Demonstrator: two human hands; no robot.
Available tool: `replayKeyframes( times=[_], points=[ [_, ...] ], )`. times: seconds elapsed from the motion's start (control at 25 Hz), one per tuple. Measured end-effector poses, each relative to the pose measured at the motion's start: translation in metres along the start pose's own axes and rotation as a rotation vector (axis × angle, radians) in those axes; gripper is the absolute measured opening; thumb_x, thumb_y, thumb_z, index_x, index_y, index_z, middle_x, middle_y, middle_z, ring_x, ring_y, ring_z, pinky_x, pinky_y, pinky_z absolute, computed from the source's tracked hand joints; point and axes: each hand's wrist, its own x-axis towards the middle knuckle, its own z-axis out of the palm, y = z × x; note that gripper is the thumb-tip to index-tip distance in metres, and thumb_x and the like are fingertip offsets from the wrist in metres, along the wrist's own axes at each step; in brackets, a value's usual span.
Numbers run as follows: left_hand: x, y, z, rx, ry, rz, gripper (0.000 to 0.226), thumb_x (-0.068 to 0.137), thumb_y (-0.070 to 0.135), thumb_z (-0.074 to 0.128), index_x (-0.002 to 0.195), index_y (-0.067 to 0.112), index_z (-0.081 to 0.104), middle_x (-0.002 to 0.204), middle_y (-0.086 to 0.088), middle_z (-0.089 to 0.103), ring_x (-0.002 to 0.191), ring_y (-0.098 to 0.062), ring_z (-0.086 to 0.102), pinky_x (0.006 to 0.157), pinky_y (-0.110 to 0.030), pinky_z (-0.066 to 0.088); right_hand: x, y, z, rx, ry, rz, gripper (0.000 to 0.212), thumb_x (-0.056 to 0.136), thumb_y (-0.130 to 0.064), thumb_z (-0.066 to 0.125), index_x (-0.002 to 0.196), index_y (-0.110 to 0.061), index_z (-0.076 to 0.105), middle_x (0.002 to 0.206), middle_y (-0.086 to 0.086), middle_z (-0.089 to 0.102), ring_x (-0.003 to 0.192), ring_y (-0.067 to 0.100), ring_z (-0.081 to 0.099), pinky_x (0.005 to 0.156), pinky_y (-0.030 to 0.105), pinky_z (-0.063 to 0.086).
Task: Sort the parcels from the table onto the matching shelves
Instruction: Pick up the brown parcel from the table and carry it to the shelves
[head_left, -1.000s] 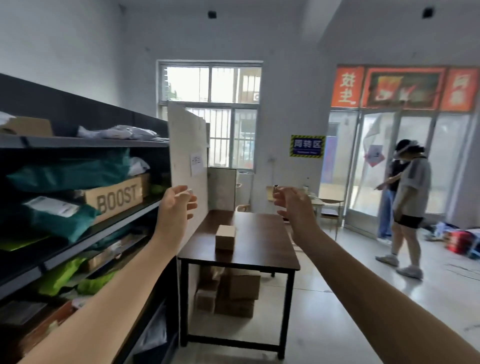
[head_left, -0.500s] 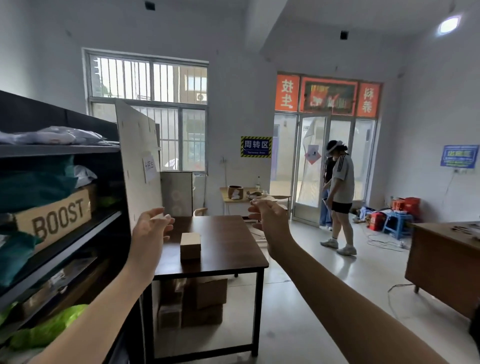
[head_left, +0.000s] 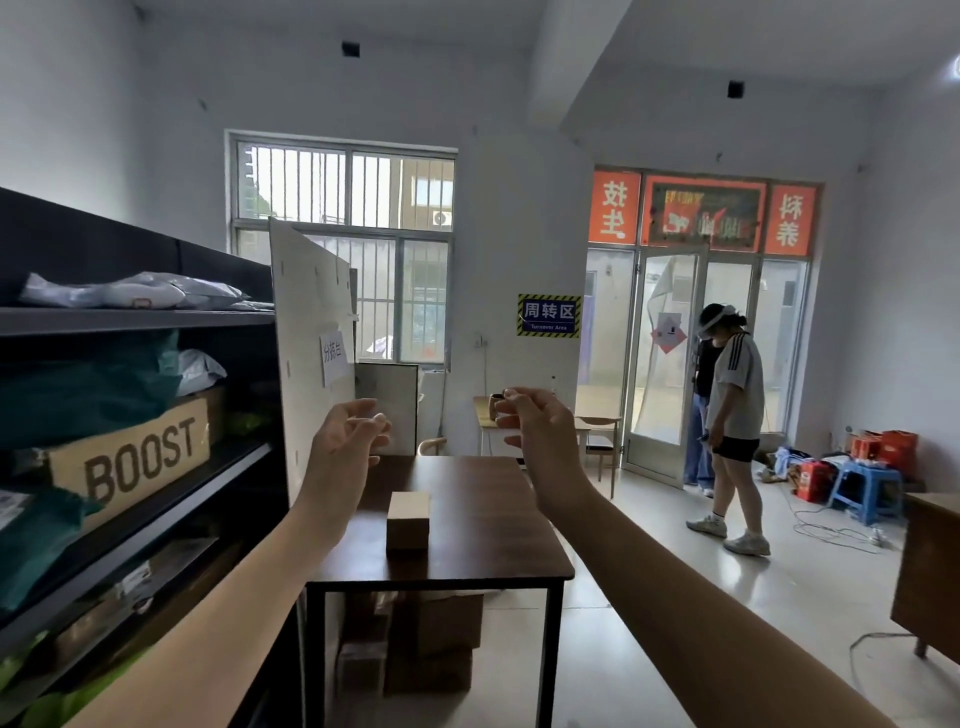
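- Dark shelving (head_left: 156, 499) along the left wall, loaded with green and grey bags and a "BOOST" box (head_left: 132, 465)
- Dark wooden table (head_left: 483, 519) ahead; cardboard boxes (head_left: 415, 644) stacked beneath
- Left hand (head_left: 345, 441) and right hand (head_left: 540, 423) raised above the table; fingers loosely spread, both empty
- Small brown parcel (head_left: 408, 520) resting mid-table, below and between the hands

Tan parcel (head_left: 408, 519), dark-brown table (head_left: 483, 525)
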Motion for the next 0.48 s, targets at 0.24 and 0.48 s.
replayKeyframes(
  times=[0.24,0.48],
  points=[
    [0.018,-0.011,-0.007,0.024,-0.036,0.000,0.019,0.095,0.020,0.048,0.113,0.019,0.051,0.098,-0.004,0.062,0.091,-0.014,0.059,0.080,-0.028,0.046,0.011,0.016,0.024,0.034,0.022,0.033,0.012,0.094,-0.014,0.051,0.091,-0.017,0.062,0.090,0.006,0.063,0.075,0.011,0.059,0.063,0.017,0.047],
    [0.051,-0.011,-0.043,0.108,-0.117,0.030,0.016,0.093,0.021,0.050,0.109,0.021,0.051,0.095,-0.003,0.062,0.089,-0.015,0.060,0.080,-0.031,0.048,0.009,0.042,0.066,0.010,0.070,0.060,0.016,0.094,-0.015,0.051,0.087,-0.023,0.061,0.095,0.007,0.064,0.072,0.010,0.059,0.061,0.021,0.046]
  ],
)
